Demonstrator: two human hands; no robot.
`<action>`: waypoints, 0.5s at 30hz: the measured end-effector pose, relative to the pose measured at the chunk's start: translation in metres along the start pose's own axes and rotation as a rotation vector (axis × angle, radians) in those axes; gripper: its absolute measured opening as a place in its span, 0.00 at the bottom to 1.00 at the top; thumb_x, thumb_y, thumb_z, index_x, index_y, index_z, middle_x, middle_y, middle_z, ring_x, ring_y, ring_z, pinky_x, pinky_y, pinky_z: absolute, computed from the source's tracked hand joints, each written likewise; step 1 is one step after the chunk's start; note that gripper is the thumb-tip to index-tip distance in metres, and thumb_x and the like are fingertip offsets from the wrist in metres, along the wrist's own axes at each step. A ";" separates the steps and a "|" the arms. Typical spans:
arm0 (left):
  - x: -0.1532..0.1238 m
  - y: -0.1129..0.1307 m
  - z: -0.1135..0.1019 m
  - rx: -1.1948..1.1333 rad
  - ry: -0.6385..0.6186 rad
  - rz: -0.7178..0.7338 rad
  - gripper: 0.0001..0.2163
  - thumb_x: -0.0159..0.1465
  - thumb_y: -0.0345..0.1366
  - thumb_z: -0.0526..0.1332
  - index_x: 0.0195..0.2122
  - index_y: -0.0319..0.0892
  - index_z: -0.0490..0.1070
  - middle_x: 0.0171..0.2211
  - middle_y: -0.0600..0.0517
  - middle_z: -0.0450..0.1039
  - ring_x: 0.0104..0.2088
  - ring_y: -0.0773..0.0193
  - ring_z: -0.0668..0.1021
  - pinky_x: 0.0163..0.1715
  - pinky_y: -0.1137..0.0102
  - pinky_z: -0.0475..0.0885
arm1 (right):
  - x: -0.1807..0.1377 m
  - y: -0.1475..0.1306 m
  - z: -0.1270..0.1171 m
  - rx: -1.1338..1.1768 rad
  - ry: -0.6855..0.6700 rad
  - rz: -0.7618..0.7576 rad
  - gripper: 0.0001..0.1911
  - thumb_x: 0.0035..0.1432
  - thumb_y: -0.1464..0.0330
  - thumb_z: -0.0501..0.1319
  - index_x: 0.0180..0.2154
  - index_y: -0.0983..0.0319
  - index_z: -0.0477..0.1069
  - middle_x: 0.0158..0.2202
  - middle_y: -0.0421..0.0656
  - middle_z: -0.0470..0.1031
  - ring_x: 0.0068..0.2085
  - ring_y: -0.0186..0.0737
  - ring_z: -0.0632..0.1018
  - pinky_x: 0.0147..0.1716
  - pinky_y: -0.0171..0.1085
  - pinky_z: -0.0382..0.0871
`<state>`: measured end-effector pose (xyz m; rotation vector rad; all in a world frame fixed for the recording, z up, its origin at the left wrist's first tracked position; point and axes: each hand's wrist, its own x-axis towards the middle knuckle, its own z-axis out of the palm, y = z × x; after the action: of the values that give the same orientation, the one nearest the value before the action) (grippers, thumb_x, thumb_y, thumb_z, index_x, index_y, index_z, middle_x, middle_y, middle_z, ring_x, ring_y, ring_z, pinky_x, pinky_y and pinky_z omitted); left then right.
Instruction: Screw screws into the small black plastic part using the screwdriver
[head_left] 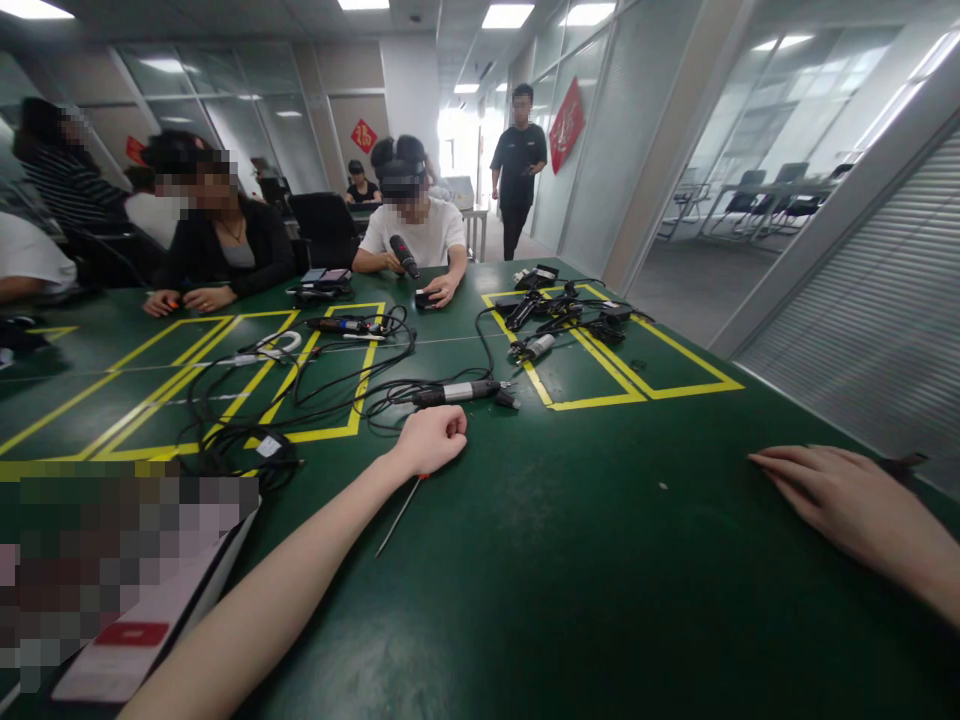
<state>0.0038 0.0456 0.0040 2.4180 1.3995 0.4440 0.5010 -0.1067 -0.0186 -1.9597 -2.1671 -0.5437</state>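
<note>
My left hand [433, 440] rests on the green table, its fingers curled into a fist. From under it a screwdriver [399, 518] sticks out, thin metal shaft slanting toward me, a bit of orange-red handle at the palm; the rest of the handle is hidden. Just beyond the fist lies a grey and black electric screwdriver [459, 392] with its cable. My right hand [847, 500] lies near the table's right edge with fingers stretched out to the left. Behind its knuckles shows part of a dark object [904, 465], whose kind I cannot make out.
Black cables [300, 380] tangle left of centre, near yellow tape outlines [360, 432]. Another grey electric screwdriver [536, 348] lies by a heap of black tools [570, 308]. A tablet-like screen [112, 665] is lower left. Across the table, a co-worker [416, 235] handles a power tool [403, 257].
</note>
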 end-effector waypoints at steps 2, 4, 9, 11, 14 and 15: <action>0.000 0.000 0.000 0.002 -0.001 -0.001 0.04 0.57 0.30 0.60 0.30 0.44 0.74 0.30 0.54 0.78 0.32 0.61 0.76 0.30 0.69 0.61 | 0.000 0.000 -0.001 0.016 -0.035 -0.044 0.24 0.59 0.59 0.52 0.39 0.62 0.84 0.42 0.56 0.85 0.42 0.57 0.83 0.44 0.55 0.78; 0.000 0.000 0.000 0.001 -0.004 -0.002 0.04 0.57 0.30 0.60 0.30 0.44 0.74 0.30 0.54 0.77 0.32 0.61 0.76 0.30 0.69 0.61 | 0.001 -0.002 -0.004 0.021 -0.041 -0.039 0.24 0.60 0.58 0.52 0.38 0.62 0.84 0.41 0.56 0.85 0.42 0.58 0.83 0.45 0.56 0.79; 0.000 0.002 -0.002 0.001 -0.009 -0.010 0.04 0.57 0.30 0.60 0.30 0.44 0.74 0.29 0.54 0.77 0.31 0.61 0.76 0.30 0.69 0.61 | 0.015 -0.020 -0.016 0.096 -0.095 0.052 0.23 0.60 0.59 0.51 0.34 0.63 0.82 0.39 0.56 0.84 0.39 0.57 0.83 0.39 0.53 0.80; 0.000 0.002 -0.002 0.002 -0.009 -0.012 0.04 0.57 0.30 0.60 0.30 0.44 0.74 0.29 0.54 0.77 0.31 0.61 0.76 0.30 0.69 0.62 | 0.021 -0.028 -0.020 0.134 -0.113 0.121 0.21 0.60 0.58 0.52 0.34 0.63 0.80 0.40 0.56 0.83 0.37 0.56 0.83 0.33 0.49 0.80; 0.000 0.002 -0.002 0.002 -0.009 -0.006 0.04 0.57 0.31 0.60 0.30 0.44 0.74 0.29 0.54 0.77 0.32 0.60 0.76 0.30 0.69 0.62 | 0.023 -0.033 -0.021 0.168 -0.118 0.203 0.20 0.58 0.56 0.53 0.33 0.61 0.78 0.38 0.55 0.82 0.35 0.55 0.82 0.28 0.46 0.78; 0.000 0.002 -0.002 0.002 -0.008 -0.004 0.04 0.57 0.31 0.60 0.30 0.44 0.74 0.30 0.53 0.77 0.32 0.60 0.76 0.30 0.69 0.62 | 0.021 -0.032 -0.019 0.177 -0.113 0.224 0.20 0.57 0.55 0.53 0.32 0.60 0.77 0.37 0.54 0.82 0.34 0.55 0.82 0.27 0.46 0.78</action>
<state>0.0046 0.0444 0.0065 2.4156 1.4019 0.4311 0.4643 -0.0967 0.0016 -2.1416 -1.9434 -0.2028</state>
